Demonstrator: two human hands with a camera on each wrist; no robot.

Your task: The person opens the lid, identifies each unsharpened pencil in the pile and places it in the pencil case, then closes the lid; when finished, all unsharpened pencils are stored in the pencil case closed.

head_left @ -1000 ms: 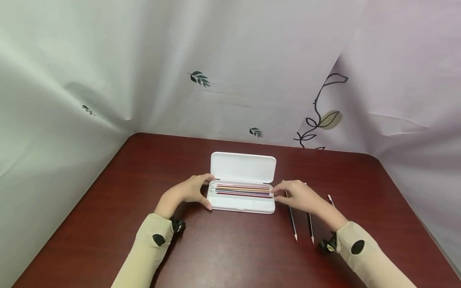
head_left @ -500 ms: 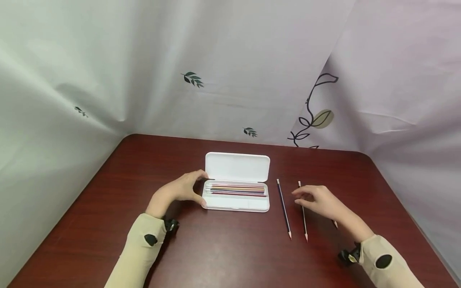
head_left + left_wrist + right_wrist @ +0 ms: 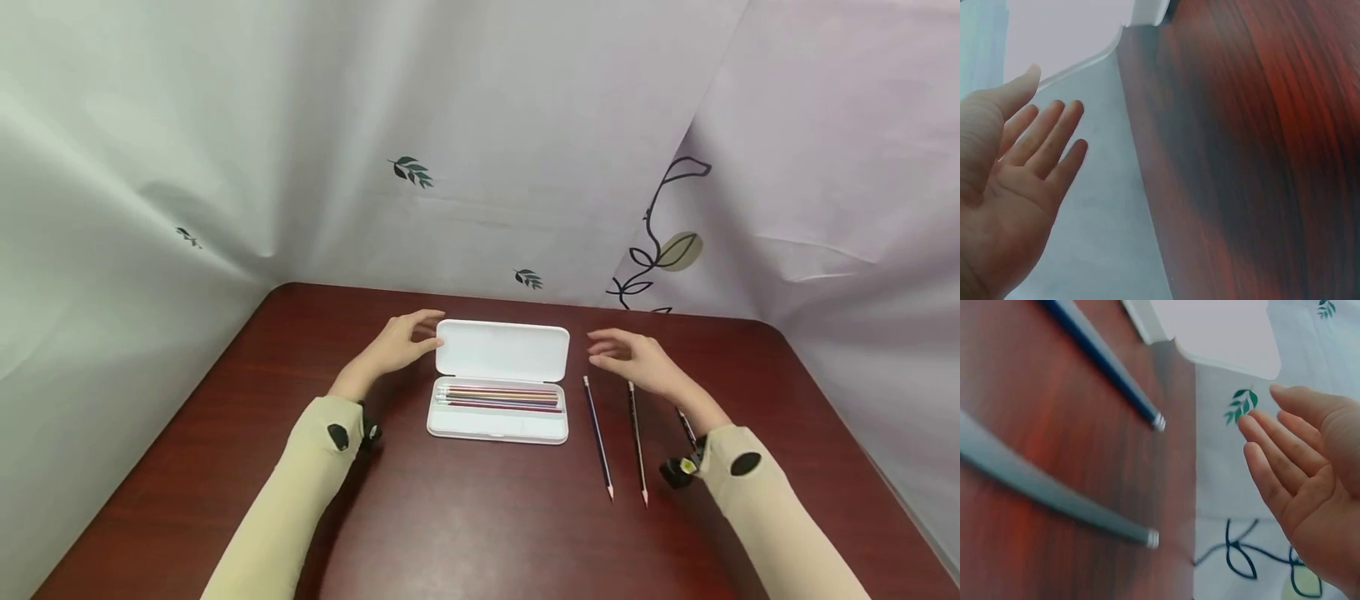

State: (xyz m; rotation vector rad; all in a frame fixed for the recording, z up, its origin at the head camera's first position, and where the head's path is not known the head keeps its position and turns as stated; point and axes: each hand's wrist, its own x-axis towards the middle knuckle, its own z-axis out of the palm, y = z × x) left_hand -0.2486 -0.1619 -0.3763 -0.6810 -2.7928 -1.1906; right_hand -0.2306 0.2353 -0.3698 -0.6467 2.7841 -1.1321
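Note:
A white pencil case (image 3: 498, 426) lies on the table with its lid (image 3: 502, 352) standing up at the back. Several colored pencils (image 3: 501, 398) lie side by side inside it, their white-ended tops to the left. My left hand (image 3: 396, 343) is at the lid's left edge, fingers extended, thumb by the edge; in the left wrist view the palm shows bare. To the right of the lid, a short gap away, my right hand (image 3: 633, 360) holds nothing, its fingers loosely extended in the right wrist view.
Right of the case lie a dark blue pencil (image 3: 598, 437), a black pencil (image 3: 637, 446) and a third pencil (image 3: 686, 427) partly under the right forearm. Behind the brown table (image 3: 450, 517) hangs a pale curtain (image 3: 480, 208) with leaf prints.
My left hand has left the case's left end and moved up beside the lid. My right hand has gone from the case's right end over the loose pencils, then up toward the lid.

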